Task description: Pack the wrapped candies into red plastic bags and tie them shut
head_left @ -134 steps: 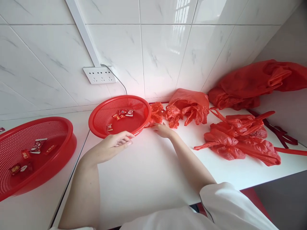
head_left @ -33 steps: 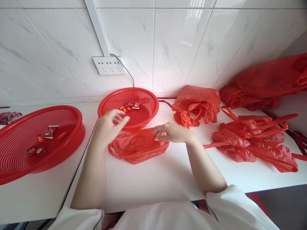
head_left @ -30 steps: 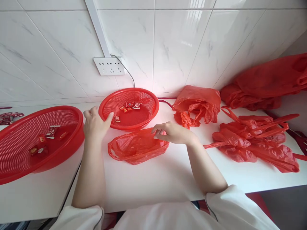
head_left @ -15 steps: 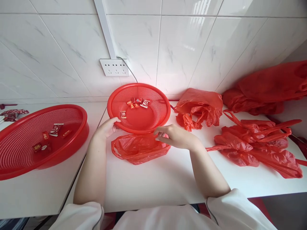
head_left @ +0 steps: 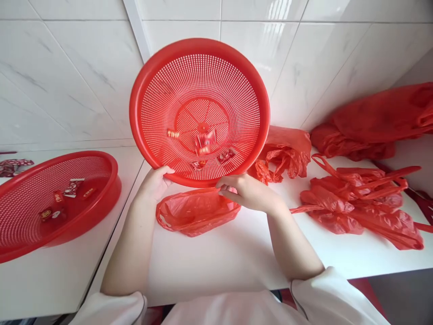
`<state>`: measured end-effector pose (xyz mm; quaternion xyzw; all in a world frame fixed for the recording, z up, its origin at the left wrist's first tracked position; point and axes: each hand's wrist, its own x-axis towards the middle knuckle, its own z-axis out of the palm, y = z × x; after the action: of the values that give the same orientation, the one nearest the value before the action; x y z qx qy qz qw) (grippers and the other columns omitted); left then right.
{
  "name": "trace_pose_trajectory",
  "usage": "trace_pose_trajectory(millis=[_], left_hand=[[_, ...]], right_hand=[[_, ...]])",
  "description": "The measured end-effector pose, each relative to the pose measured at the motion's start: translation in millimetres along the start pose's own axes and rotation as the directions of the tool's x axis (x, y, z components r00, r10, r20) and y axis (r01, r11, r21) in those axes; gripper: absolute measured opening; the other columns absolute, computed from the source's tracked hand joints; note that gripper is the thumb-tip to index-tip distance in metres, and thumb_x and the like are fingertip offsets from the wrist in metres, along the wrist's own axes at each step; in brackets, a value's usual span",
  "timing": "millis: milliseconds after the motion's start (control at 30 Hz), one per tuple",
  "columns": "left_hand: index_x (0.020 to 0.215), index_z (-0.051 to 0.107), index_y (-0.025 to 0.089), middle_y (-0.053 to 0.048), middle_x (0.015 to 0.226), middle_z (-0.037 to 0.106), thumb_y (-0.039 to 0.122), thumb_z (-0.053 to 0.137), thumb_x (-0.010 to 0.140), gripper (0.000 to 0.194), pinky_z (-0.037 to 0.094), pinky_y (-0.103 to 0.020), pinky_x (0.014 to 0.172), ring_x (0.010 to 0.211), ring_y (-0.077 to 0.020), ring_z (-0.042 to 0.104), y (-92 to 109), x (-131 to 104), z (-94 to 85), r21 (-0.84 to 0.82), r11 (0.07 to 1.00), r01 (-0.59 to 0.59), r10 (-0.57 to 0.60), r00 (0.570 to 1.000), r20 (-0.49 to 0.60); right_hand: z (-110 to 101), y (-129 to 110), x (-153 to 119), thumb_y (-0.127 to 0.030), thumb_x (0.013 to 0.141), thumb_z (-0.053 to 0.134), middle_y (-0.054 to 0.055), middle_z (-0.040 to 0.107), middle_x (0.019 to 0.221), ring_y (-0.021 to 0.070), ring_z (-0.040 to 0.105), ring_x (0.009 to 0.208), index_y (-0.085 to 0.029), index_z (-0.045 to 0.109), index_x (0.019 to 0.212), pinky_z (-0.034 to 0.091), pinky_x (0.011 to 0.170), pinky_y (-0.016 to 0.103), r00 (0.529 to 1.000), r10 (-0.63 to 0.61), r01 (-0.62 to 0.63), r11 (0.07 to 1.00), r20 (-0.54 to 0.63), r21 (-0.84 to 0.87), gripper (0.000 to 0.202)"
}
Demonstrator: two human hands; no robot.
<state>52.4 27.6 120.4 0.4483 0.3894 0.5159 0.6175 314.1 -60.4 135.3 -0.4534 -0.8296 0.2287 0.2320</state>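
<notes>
My left hand (head_left: 156,184) grips the lower left rim of a red perforated plastic basket (head_left: 199,47), thumb over the edge. The basket is tilted steeply, its inside facing me. Several small wrapped sweets (head_left: 204,141) lie near its base and lower wall, some blurred. My right hand (head_left: 241,190) is at the lower right rim with curled fingers; what they close on is hidden. Just beneath the rim, a red plastic bag (head_left: 196,216) lies with its mouth spread open on the white table (head_left: 216,262).
On the left stands another red basket (head_left: 113,185) with several wrapped sweets (head_left: 73,187). Red plastic bags (head_left: 358,203) are heaped on the right, with another crumpled bag (head_left: 291,146) behind my right hand. A tiled wall (head_left: 287,85) closes off the back.
The basket's far side has swung up and towards me, from lying nearly flat to a steep tilt. Its sweets have shifted. My right hand has hardly moved.
</notes>
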Motion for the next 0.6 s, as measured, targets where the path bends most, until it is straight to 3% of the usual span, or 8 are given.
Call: trace_pose_trajectory(millis=[167,267,333,400,500,600], left_hand=[[0.085,0.065,0.015,-0.007,0.1,0.069,0.01,0.064,0.064,0.022,0.055,-0.035,0.081,0.097,-0.0236,0.064,4.5,-3.5,1.1,0.032,0.999,0.001,0.0,0.999,-0.037],[0.082,0.065,0.015,-0.006,0.093,0.069,0.01,0.064,0.063,0.019,0.055,-0.034,0.079,0.089,-0.0214,0.064,3.7,-4.8,1.9,0.052,0.999,0.01,-0.007,0.998,-0.06],[0.082,0.065,0.015,-0.005,0.092,0.069,0.009,0.065,0.063,0.02,0.054,-0.035,0.079,0.089,-0.0211,0.064,1.8,-5.2,2.9,0.051,0.999,0.0,0.003,0.998,-0.057],[0.079,0.064,0.015,-0.005,0.09,0.068,0.009,0.065,0.063,0.017,0.054,-0.034,0.078,0.087,-0.0209,0.064,-0.3,-5.3,4.4,0.049,0.999,-0.007,0.009,0.999,-0.049],[0.079,0.064,0.016,-0.005,0.088,0.068,0.009,0.065,0.062,0.018,0.053,-0.034,0.077,0.087,-0.0208,0.064,-2.1,-5.3,6.4,0.026,1.0,0.002,-0.001,1.0,-0.03],[0.082,0.064,0.017,-0.005,0.089,0.068,0.01,0.066,0.062,0.022,0.053,-0.033,0.077,0.091,-0.0225,0.065,-1.8,-4.1,5.3,0.008,1.0,0.009,-0.009,0.999,-0.035]], right_hand=[[0.2,-1.0,2.8,-0.02,0.094,0.046,0.004,0.067,0.086,0.0141,0.061,0.073,-0.019,0.063,0.099,0.045,0.066,0.026,0.995,-0.07,0.067,0.997,-0.076,-0.031,0.018],[5.2,-1.0,8.6,-0.023,0.094,0.047,0.007,0.065,0.094,0.017,0.06,0.081,-0.019,0.062,0.098,0.047,0.071,0.029,0.977,-0.086,0.063,0.991,-0.194,-0.121,0.016],[11.3,2.8,13.4,-0.03,0.092,0.052,0.011,0.063,0.106,0.0228,0.059,0.096,-0.018,0.061,0.104,0.047,0.083,0.037,0.956,-0.061,-0.011,0.97,-0.287,-0.241,0.02],[18.2,9.7,17.6,-0.04,0.089,0.056,0.016,0.058,0.122,0.0302,0.054,0.113,-0.016,0.057,0.118,0.039,0.098,0.05,0.944,-0.029,-0.091,0.936,-0.33,-0.341,0.038],[25.1,20.5,21.0,-0.047,0.087,0.055,0.018,0.056,0.13,0.0332,0.051,0.121,-0.015,0.047,0.134,0.028,0.106,0.058,0.97,0.021,-0.114,0.92,-0.244,-0.375,0.058],[25.2,23.5,21.4,-0.041,0.088,0.057,0.012,0.066,0.113,0.0259,0.063,0.101,-0.019,0.053,0.13,0.043,0.093,0.044,0.992,0.027,-0.061,0.957,-0.123,-0.283,0.047]])
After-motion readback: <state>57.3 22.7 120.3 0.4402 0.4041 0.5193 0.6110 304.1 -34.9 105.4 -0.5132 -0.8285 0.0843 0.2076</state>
